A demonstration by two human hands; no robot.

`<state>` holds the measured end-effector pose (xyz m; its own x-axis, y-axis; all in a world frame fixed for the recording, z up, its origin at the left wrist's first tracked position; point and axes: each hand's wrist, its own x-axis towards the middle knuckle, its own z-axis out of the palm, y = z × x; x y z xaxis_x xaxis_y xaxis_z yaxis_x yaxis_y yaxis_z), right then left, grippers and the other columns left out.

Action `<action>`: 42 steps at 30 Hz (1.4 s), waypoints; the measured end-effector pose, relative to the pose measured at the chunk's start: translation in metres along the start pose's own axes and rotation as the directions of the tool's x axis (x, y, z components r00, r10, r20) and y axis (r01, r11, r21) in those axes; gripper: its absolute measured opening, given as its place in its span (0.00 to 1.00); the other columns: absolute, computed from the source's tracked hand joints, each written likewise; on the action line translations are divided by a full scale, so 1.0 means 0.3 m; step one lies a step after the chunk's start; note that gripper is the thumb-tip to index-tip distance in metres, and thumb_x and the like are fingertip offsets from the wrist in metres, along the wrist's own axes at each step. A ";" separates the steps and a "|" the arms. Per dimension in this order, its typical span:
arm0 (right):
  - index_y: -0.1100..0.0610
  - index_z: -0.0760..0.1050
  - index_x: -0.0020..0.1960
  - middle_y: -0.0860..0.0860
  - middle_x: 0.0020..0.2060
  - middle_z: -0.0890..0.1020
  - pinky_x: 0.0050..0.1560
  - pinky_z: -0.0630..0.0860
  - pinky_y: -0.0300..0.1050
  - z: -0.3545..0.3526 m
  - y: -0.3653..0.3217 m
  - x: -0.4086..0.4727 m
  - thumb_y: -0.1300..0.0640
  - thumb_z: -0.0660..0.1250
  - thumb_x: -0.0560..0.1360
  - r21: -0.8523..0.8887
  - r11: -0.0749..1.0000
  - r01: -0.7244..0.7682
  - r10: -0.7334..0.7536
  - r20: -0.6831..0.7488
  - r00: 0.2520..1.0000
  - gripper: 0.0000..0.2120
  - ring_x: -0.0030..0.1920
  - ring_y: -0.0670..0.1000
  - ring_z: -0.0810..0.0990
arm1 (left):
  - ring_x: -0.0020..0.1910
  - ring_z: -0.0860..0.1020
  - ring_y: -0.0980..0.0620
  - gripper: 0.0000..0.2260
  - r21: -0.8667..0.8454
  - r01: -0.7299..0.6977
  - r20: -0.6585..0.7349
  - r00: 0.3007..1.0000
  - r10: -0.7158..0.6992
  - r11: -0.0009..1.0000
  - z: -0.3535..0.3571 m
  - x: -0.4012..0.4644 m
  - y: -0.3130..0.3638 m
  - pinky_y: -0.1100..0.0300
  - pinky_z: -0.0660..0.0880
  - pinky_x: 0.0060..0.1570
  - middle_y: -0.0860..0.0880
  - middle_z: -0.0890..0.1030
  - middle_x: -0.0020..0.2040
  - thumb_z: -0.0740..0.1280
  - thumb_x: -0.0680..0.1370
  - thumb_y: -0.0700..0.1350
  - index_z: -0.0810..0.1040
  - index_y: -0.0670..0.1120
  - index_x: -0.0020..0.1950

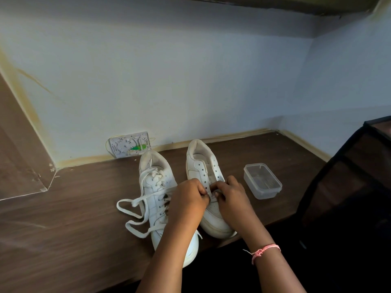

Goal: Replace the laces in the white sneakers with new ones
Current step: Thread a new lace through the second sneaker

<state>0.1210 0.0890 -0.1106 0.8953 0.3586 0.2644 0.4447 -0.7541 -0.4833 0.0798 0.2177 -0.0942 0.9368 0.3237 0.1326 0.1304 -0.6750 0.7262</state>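
Nearest the camera, two bare forearms reached in over the near edge of the dark wood-grain tabletop (pixel 63 240), the right wrist wearing a pink thread bracelet (pixel 265 251). The left hand (pixel 188 195) and the right hand (pixel 229 194) met over the lower eyelets of the right-hand white leather sneaker (pixel 209 187). Both had fingers curled in tight and seemed to pinch a flat white lace (pixel 210 192) at the eyelet row; how much of it each held was hidden by the knuckles.

That sneaker stood toe toward the person, its upper eyelets bare. Just left of it, the other white sneaker (pixel 156 187) carried a loosened white lace (pixel 135 210) that trailed in loops across the table to the left.

The lace looked soft, limp and light, so it would probably be best gripped close to its stiff tip for threading. The shoe looked firm but light enough to slide, and likely needed steadying by its side.

To the right, well apart from the hands, sat a clear plastic lidded box (pixel 262 180). A dark mesh rack (pixel 349 176) stood farther right. Against the far wall leaned a white wiring plate (pixel 129 144). Nothing appeared to block the work.
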 end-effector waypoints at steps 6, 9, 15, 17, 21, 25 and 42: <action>0.55 0.79 0.62 0.49 0.51 0.69 0.54 0.76 0.48 -0.005 0.011 0.005 0.61 0.64 0.79 0.056 0.998 0.012 -0.014 0.021 1.000 0.13 0.53 0.52 0.74 | 0.33 0.75 0.60 0.08 -0.061 -0.047 -0.004 0.999 0.047 0.997 0.016 0.008 -0.022 0.73 0.66 0.30 0.56 0.78 0.35 0.73 0.74 0.40 0.78 0.50 0.38; 0.55 0.79 0.60 0.49 0.51 0.69 0.52 0.77 0.50 -0.007 0.006 0.003 0.60 0.66 0.78 0.054 0.998 0.008 -0.009 0.028 1.000 0.11 0.52 0.52 0.75 | 0.38 0.78 0.57 0.08 -0.064 -0.060 -0.023 0.998 0.059 0.996 0.024 0.006 -0.027 0.68 0.68 0.35 0.54 0.80 0.39 0.73 0.73 0.39 0.77 0.50 0.39; 0.57 0.74 0.60 0.51 0.57 0.68 0.54 0.74 0.47 -0.007 -0.007 0.001 0.59 0.60 0.80 -0.088 0.996 0.012 -0.006 0.071 0.997 0.10 0.55 0.53 0.72 | 0.39 0.77 0.59 0.13 -0.116 -0.078 -0.032 0.997 0.074 0.990 0.025 0.004 -0.025 0.68 0.68 0.36 0.55 0.78 0.40 0.74 0.71 0.38 0.75 0.54 0.45; 0.57 0.73 0.60 0.52 0.57 0.68 0.54 0.72 0.45 -0.009 -0.011 0.003 0.59 0.59 0.81 -0.092 0.996 0.011 -0.004 0.079 0.997 0.10 0.55 0.53 0.72 | 0.41 0.76 0.61 0.14 -0.099 -0.113 -0.028 0.993 0.110 0.989 0.019 -0.004 -0.020 0.68 0.69 0.38 0.56 0.76 0.42 0.72 0.72 0.37 0.76 0.55 0.48; 0.58 0.73 0.59 0.53 0.55 0.69 0.49 0.70 0.44 -0.010 -0.017 -0.001 0.59 0.57 0.81 -0.093 0.996 0.013 -0.008 0.061 0.998 0.10 0.53 0.53 0.72 | 0.41 0.76 0.61 0.13 -0.105 -0.136 -0.014 0.991 0.135 0.985 0.010 -0.006 -0.021 0.68 0.71 0.39 0.56 0.77 0.42 0.71 0.73 0.37 0.77 0.55 0.48; 0.57 0.73 0.57 0.52 0.55 0.69 0.48 0.71 0.45 -0.006 -0.020 -0.004 0.58 0.57 0.81 -0.099 0.995 -0.002 0.005 0.033 0.999 0.09 0.52 0.53 0.73 | 0.34 0.76 0.65 0.06 -0.135 -0.108 -0.047 0.994 0.103 0.985 -0.009 0.000 -0.018 0.74 0.70 0.33 0.58 0.78 0.36 0.72 0.74 0.39 0.80 0.50 0.44; 0.57 0.78 0.57 0.50 0.51 0.69 0.46 0.75 0.45 -0.003 0.005 0.017 0.58 0.63 0.79 -0.062 0.998 0.014 -0.010 0.060 0.998 0.09 0.47 0.51 0.75 | 0.39 0.77 0.57 0.15 -0.033 -0.171 -0.060 0.984 0.169 0.985 0.040 -0.002 -0.034 0.57 0.76 0.40 0.53 0.77 0.44 0.65 0.76 0.34 0.73 0.54 0.54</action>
<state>0.1262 0.0893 -0.1091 0.8905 0.3991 0.2185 0.4550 -0.7818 -0.4264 0.0818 0.2166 -0.1098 0.9244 0.2442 0.2931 -0.0423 -0.6979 0.7149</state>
